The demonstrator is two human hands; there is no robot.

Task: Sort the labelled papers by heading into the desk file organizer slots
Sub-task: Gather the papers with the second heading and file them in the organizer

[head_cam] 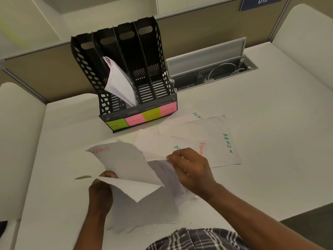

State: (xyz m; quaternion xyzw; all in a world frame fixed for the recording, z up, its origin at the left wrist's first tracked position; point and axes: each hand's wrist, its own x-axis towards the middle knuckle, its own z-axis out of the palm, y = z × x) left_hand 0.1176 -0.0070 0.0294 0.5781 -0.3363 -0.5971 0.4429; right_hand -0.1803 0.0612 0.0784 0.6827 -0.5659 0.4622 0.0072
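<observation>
A black desk file organizer (90, 73) with several slots stands at the back of the desk, its front tagged with green and pink sticky labels (134, 120). A bundle of white papers (119, 82) leans in the second slot from the left. My left hand (100, 191) grips a curled stack of papers (129, 170) whose top sheet reads FINANCE in red. My right hand (191, 170) pinches the right edge of that stack. Loose sheets headed ADMIN (216, 141) and FINANCE lie spread on the desk behind my right hand.
An open cable tray (212, 73) with a raised grey lid and white cables sits right of the organizer. A brown partition wall (198, 33) runs along the back. The white desk (279, 141) extends to the right.
</observation>
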